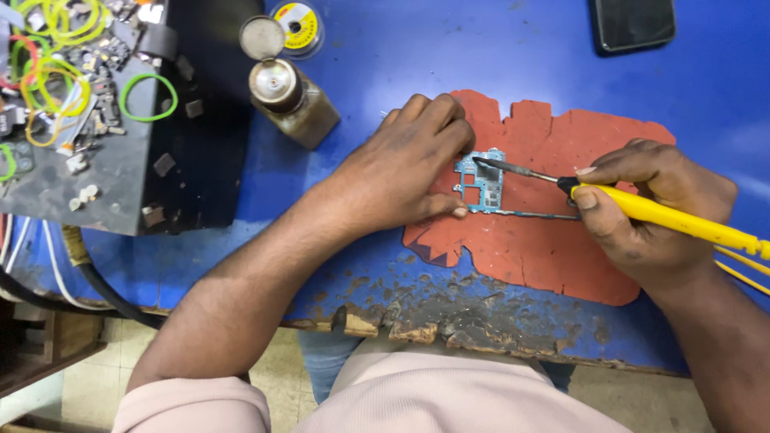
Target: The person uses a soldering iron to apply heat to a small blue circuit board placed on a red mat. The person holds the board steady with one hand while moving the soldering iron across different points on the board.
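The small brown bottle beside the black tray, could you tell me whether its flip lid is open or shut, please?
Open: the bottle has its round lid swung back, leaving the metal top uncovered.
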The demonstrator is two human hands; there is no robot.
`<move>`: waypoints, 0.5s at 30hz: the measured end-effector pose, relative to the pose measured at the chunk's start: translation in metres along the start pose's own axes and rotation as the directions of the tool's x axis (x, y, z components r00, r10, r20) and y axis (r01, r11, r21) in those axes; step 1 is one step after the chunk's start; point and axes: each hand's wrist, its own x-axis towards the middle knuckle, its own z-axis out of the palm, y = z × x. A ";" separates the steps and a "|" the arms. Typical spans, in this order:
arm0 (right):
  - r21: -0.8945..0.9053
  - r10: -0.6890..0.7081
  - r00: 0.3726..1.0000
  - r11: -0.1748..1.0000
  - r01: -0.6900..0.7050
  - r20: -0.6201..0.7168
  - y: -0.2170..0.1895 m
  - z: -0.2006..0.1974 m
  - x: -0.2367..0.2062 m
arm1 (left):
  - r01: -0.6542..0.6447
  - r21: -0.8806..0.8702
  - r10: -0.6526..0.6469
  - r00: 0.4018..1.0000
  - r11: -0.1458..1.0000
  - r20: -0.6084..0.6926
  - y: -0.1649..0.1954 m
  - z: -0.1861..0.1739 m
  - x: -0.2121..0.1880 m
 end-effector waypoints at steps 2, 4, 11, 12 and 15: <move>0.001 0.004 1.000 1.000 -0.004 0.000 0.001 0.001 -0.001 | 0.009 -0.003 -0.009 1.000 1.000 0.006 0.000 0.000 -0.002; -0.006 0.006 1.000 1.000 -0.006 0.002 0.001 -0.001 -0.002 | 0.016 -0.003 -0.016 1.000 1.000 0.017 0.000 0.002 -0.001; -0.022 -0.021 1.000 1.000 0.021 0.022 0.000 0.000 -0.001 | 0.023 0.007 -0.023 0.999 1.000 0.031 -0.001 0.003 0.000; -0.025 -0.019 1.000 0.999 0.020 0.022 -0.001 0.000 0.000 | 0.022 0.009 -0.022 0.999 1.000 0.028 -0.001 0.003 0.000; -0.027 -0.021 0.999 0.999 0.022 0.024 -0.002 0.000 0.002 | 0.015 0.012 -0.015 1.000 1.000 0.018 -0.002 0.004 0.000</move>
